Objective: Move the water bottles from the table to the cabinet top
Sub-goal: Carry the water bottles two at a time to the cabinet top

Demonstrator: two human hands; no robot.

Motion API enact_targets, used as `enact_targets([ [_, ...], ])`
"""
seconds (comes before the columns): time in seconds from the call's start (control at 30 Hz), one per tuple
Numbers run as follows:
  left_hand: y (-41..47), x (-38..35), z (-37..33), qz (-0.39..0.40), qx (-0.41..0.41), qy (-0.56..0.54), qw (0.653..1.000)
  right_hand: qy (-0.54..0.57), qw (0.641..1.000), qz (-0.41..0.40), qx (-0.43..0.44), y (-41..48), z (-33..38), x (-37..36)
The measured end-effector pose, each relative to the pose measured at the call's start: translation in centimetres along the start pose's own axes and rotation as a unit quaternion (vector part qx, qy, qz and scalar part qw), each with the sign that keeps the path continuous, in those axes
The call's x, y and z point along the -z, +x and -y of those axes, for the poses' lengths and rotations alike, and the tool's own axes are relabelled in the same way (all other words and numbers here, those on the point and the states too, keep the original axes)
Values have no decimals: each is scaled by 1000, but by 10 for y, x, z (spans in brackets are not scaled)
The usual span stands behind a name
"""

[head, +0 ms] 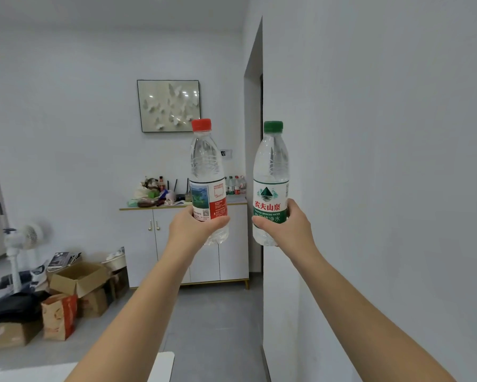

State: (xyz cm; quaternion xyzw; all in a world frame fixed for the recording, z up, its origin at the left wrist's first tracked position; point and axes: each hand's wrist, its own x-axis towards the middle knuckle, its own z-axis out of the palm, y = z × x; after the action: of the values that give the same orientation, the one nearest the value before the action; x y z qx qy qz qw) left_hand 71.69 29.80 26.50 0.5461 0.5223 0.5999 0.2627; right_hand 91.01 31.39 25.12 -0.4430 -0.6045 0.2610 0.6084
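Bottles [208,172] upright, one gripped per hand [196,227]

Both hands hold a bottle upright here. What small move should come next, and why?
Probably carry both forward toward the cabinet top. The left hand grips the red-capped bottle, the right hand the green-capped bottle, and the cabinet stands across the room.

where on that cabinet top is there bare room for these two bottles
The cabinet top looks bare only in a narrow strip at its right end, in front of the bottles already standing by the wall. The left and middle are crowded with a pile of bags and small items. The held red-capped bottle hides part of the middle.
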Motion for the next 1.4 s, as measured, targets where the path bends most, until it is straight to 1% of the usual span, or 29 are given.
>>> enact_targets([
  [0.4, 20, 13, 9, -19, -34, -4, 999, -4, 1000, -4, 3, 17, -9, -26],
  [0.6, 44, 17, 27, -20, -27, -7, 999, -13, 1000, -11, -1, 34, -22, -44],
  [0.83, 93, 12, 56, -2, -13, 14, 1000, -28, 1000, -5, -9, 74, -51, -70],
  [1.07, 168, -20, 96, -4, -9, 17, 1000, -30, 1000, -8, 3, 143, -99, -99],
  [1.4, 316, -73, 146, -30, 3, 33, 999, -20, 1000, -8, 13, 294, -177, -150],
])
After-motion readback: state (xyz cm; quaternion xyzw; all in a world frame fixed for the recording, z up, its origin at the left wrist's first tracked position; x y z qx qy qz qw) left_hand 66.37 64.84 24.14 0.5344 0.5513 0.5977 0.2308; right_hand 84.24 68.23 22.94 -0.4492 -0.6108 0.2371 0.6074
